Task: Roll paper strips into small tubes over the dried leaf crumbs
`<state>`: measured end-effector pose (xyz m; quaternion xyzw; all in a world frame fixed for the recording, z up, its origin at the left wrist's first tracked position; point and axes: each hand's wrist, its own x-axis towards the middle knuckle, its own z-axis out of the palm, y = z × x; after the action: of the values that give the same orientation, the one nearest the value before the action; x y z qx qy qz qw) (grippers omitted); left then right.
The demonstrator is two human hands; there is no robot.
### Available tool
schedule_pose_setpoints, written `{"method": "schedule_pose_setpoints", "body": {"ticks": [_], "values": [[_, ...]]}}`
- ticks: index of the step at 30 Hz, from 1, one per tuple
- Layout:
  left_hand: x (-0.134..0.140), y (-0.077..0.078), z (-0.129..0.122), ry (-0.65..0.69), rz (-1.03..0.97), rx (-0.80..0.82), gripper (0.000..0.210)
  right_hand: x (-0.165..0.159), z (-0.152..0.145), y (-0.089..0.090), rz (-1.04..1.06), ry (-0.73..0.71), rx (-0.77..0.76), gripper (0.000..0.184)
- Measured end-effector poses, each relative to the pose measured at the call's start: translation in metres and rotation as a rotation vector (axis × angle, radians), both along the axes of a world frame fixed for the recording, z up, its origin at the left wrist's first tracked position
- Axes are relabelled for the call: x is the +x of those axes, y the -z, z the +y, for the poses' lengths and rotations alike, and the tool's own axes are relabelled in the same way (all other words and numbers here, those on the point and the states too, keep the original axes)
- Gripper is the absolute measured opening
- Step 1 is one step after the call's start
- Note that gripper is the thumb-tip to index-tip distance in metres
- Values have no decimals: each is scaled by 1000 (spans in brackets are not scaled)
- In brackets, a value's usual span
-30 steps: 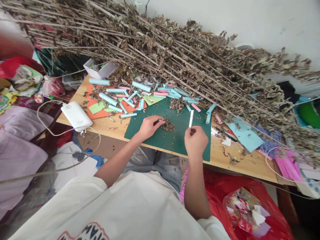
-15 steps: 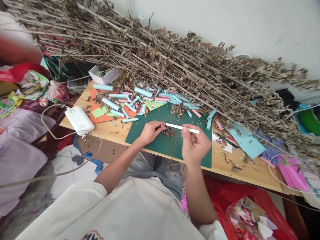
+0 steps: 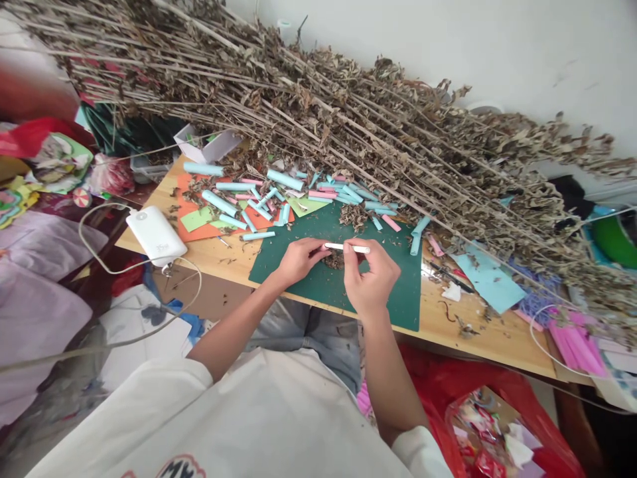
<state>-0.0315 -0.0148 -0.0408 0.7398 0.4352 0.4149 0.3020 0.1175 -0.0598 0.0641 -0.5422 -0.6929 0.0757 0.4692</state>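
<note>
My right hand (image 3: pixel 369 275) grips a slim white pen-like stick (image 3: pixel 359 249) between thumb and fingers. The stick lies nearly level, and its left end meets the fingertips of my left hand (image 3: pixel 300 261). Those fingers are pinched together on something small, mostly hidden, with a hint of pink at the tip. Beneath the stick, a little heap of crumbled dried leaves (image 3: pixel 332 261) rests on the green cutting mat (image 3: pixel 279 255). A second leaf heap (image 3: pixel 352 215) sits farther back on the mat.
Rolled blue paper tubes (image 3: pixel 219 203) and pink ones lie across the back of the wooden table (image 3: pixel 209 262). Long dried leafy stalks (image 3: pixel 318 113) are piled behind. A white power bank (image 3: pixel 156 236) with a cable is at left; a red bag (image 3: pixel 428 385) hangs below right.
My right hand has moved left and slightly up, bringing the white stick closer to my left hand, and less of the stick shows between the hands. The left hand stays about in place.
</note>
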Motion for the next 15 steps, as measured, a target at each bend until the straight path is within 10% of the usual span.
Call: {"method": "schedule_pose_setpoints", "body": {"ticks": [15], "values": [[-1, -1, 1, 9, 23, -43, 25, -2, 23, 9, -159, -98, -128, 21]]}}
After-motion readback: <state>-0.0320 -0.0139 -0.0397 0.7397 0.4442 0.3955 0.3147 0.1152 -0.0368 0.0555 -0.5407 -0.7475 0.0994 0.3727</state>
